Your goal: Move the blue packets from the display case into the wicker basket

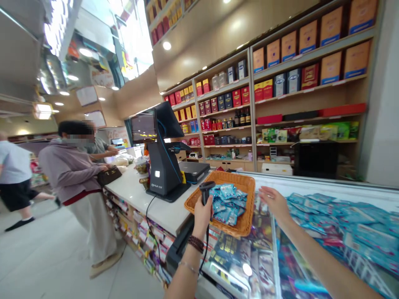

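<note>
My left hand [202, 214] is wrapped around the handle of a black handheld barcode scanner [206, 187], whose cable runs down past my wrist. Just beyond it sits an orange wicker basket [251, 195] with a heap of small blue packets [229, 199] inside. To the right of the basket's rim hovers my right hand [276, 201], its fingers extended and apart, with nothing seen in it. Many more blue packets [370, 232] are piled below and right of my right forearm.
A dark checkout terminal [163, 158] stands on the white counter [137, 201] to the left. A glass-topped case [264, 253] holds packaged goods. Shelves of boxes [224, 99] line the back wall. A person [75, 166] with a dark bag stands at the counter; another walks at far left.
</note>
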`<state>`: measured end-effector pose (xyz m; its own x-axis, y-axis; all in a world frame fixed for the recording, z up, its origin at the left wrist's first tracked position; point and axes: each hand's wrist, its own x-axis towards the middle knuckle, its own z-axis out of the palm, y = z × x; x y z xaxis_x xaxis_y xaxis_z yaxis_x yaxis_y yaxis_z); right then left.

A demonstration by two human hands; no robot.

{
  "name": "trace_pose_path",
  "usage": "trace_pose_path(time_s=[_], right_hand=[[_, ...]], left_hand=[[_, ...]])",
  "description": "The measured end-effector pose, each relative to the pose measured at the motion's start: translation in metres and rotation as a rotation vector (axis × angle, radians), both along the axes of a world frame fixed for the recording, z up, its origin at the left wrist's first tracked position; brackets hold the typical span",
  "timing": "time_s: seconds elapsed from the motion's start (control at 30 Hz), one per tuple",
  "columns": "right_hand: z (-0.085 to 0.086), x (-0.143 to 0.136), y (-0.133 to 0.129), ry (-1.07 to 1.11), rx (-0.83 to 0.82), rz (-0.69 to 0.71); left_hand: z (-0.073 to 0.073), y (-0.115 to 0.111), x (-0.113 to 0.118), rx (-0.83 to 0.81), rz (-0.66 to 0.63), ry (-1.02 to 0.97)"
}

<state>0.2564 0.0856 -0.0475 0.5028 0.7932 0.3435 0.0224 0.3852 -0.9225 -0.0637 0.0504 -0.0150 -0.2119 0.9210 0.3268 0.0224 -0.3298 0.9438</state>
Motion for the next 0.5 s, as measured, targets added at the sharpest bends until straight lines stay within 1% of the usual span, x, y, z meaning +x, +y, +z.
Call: trace_pose_path(time_s=[0.07,0.1,0.17,0.23,0.3,0.37,0.4,0.43,0.47,0.5], right_hand=[[-0.006,0.037,-0.031,-0.121,-0.021,-0.071],[-0.009,0.056,-0.052,-0.192,-0.035,-0.110],[-0.020,0.093,-0.101,-0.363,-0.067,-0.179],[-0.038,0.127,-0.157,-0.570,-0.104,-0.209],[-0.062,0.157,-0.213,-0.775,-0.137,-0.192],[-0.086,0.183,-0.260,-0.911,-0.221,-0.174],[-0.094,0.193,-0.276,-0.947,-0.286,-0.174],[-0.100,0.201,-0.287,-0.967,-0.335,-0.173],[-0.102,0.206,-0.292,-0.979,-0.370,-0.170],[-0.101,0.209,-0.291,-0.982,-0.385,-0.172]], left_hand=[[0.002,-0.006,0.017,-0.039,-0.087,0.003],[0.003,-0.010,0.027,-0.056,-0.134,0.007],[0.006,-0.018,0.050,-0.053,-0.232,0.012],[0.010,-0.027,0.075,-0.033,-0.338,0.012],[0.012,-0.035,0.100,-0.021,-0.433,0.024],[0.013,-0.043,0.124,-0.014,-0.509,0.045],[0.013,-0.046,0.136,-0.010,-0.543,0.052],[0.013,-0.049,0.147,-0.007,-0.575,0.055],[0.011,-0.052,0.158,-0.008,-0.605,0.052],[0.010,-0.054,0.169,-0.013,-0.633,0.047]])
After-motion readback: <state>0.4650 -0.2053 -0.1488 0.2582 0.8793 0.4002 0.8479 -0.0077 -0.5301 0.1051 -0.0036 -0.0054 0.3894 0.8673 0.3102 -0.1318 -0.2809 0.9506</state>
